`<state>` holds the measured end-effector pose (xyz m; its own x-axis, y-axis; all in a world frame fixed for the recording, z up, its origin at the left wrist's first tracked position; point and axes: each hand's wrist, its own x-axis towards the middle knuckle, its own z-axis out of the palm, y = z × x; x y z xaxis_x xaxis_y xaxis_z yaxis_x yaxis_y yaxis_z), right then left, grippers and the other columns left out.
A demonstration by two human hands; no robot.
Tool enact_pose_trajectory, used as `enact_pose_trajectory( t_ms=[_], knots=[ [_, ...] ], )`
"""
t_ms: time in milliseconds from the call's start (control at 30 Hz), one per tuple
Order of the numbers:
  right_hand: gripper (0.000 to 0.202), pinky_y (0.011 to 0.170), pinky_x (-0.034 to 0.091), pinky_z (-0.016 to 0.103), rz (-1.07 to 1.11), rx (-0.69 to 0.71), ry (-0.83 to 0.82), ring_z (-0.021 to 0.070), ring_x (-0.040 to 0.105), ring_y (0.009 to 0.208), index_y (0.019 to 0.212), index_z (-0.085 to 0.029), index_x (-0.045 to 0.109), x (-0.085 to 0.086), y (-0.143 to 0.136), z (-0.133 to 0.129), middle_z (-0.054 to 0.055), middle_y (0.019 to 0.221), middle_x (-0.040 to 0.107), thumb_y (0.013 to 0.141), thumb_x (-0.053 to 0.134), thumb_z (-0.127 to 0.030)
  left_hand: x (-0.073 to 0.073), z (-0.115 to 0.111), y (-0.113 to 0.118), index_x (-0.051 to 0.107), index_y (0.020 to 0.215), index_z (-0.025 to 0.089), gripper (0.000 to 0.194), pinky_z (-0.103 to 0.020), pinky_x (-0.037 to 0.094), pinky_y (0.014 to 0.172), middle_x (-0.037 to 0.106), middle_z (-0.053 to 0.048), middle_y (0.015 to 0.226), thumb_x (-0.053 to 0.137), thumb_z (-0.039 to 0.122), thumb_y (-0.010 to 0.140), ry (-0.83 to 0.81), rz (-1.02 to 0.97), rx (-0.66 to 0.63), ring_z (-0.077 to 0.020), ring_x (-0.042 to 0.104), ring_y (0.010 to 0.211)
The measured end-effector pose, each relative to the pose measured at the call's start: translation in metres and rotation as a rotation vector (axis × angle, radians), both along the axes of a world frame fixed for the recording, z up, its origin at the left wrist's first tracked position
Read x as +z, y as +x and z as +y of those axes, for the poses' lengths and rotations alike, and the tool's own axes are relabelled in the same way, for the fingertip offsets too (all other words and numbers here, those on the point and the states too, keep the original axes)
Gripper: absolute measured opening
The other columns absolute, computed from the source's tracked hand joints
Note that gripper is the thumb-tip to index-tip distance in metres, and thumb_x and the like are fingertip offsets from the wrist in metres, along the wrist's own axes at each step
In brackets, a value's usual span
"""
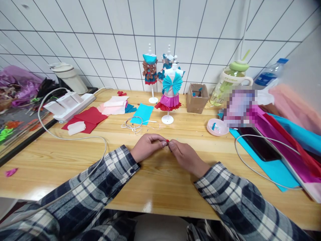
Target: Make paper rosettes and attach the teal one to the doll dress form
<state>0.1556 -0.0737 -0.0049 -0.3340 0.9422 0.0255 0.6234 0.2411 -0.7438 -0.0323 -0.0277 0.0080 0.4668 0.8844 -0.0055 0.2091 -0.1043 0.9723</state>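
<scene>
Left hand (149,146), right hand (188,157): one red scrap (167,141).

Small red piece (167,141), mostly covered by fingertips; only a bit shows, held above the wooden table (152,174). Its full shape is hidden.
</scene>
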Motion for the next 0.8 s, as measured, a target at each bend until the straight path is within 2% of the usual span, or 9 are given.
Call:
enact_pose_trajectory(
  t_ms=[167,367,800],
  knots=[
    [0.038,0.069,0.036,0.03,0.115,0.01,-0.041,0.0164,0.047,0.071,0.078,-0.022,0.045,-0.0011,-0.002,0.0014,0.001,0.074,0.053,0.099,0.026,-0.048,0.0001,-0.0006,-0.0003,0.075,0.083,0.016,0.023,-0.031,0.051,0.079,0.075,-0.006,0.085,0.071,0.037,0.076,-0.005,0.014,-0.021,-0.0196,0.067,0.081],
    [0.04,0.063,0.035,0.028,0.291,0.009,-0.138,0.0142,0.044,0.065,0.069,-0.022,0.04,0.0062,-0.0052,0.0007,-0.001,0.068,0.047,0.098,0.028,-0.048,0.0031,0.0,-0.0003,0.074,0.079,0.016,0.022,-0.03,0.051,0.078,0.075,-0.006,0.081,0.071,0.037,0.075,0.008,0.02,-0.017,-0.0193,0.067,0.079],
    [0.04,0.064,0.036,0.028,0.216,-0.014,-0.051,0.0154,0.05,0.068,0.07,-0.022,0.045,0.0015,-0.007,0.0007,0.001,0.071,0.056,0.098,0.029,-0.046,-0.0017,-0.0002,-0.0006,0.074,0.08,0.015,0.025,-0.031,0.051,0.078,0.074,-0.006,0.082,0.071,0.04,0.074,-0.039,0.013,-0.02,-0.0196,0.066,0.08]
  ],
)
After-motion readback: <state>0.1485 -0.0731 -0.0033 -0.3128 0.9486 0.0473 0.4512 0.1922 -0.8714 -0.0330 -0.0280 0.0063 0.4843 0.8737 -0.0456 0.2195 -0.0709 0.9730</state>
